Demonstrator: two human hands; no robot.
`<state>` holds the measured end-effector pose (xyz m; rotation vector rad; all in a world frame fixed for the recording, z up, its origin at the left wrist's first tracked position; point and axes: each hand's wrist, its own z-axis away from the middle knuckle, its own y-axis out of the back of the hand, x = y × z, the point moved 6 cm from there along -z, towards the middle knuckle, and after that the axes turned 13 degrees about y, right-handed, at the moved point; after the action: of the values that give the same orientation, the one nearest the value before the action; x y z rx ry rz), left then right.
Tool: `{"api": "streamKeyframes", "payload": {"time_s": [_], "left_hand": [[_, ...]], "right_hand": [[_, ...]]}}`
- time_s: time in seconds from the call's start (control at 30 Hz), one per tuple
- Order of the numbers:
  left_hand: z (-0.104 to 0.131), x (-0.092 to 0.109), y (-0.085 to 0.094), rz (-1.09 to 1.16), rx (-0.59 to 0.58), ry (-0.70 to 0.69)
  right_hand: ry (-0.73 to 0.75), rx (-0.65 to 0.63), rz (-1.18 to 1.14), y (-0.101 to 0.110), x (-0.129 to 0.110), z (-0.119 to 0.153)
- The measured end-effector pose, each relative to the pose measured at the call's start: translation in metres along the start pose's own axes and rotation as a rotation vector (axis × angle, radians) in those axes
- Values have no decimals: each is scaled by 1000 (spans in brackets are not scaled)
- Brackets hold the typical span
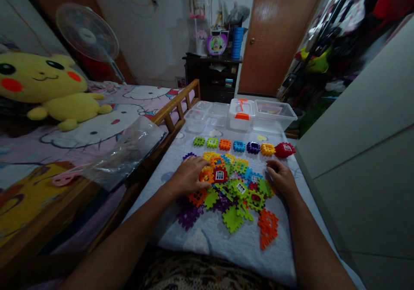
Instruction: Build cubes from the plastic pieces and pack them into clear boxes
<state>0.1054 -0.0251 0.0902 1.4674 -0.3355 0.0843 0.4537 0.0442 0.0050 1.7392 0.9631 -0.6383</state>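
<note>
A heap of colourful plastic interlocking building tiles (pixel 229 182) with toothed edges lies on the table. My left hand (pixel 190 175) rests over the heap's left side, thumb and fingers apart around an orange tile (pixel 206 175); no firm grip on it shows. A red tile with a white window (pixel 220 174) lies just right of these fingers. Beside the heap's right edge is my right hand (pixel 282 177), its fingers loosely bent and slightly apart, with nothing visible in them. Nearest me lie a loose orange tile (pixel 268 228) and a purple tile (pixel 189 217).
Behind the heap runs a row of colour-sorted tile groups, from green (pixel 199 141) to red (pixel 285 149). Clear plastic boxes (pixel 273 115) and a lidded box with orange latches (pixel 242 116) stand at the far end. A wooden bed rail (pixel 174 111) borders the left side.
</note>
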Motion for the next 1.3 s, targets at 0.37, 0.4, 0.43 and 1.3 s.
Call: {"api": "streamKeyframes", "payload": {"time_s": [0.37, 0.4, 0.43, 1.3], "left_hand": [[-1, 9, -1, -118, -30, 54], [-2, 8, 0, -116, -34, 58], [-2, 8, 1, -110, -35, 57], [-56, 14, 3, 164, 57, 72]], "right_hand": [[-10, 5, -15, -1, 2, 0], [-9, 4, -14, -1, 2, -1], [-6, 3, -11, 0, 2, -1], [4, 6, -14, 0, 4, 0]]}}
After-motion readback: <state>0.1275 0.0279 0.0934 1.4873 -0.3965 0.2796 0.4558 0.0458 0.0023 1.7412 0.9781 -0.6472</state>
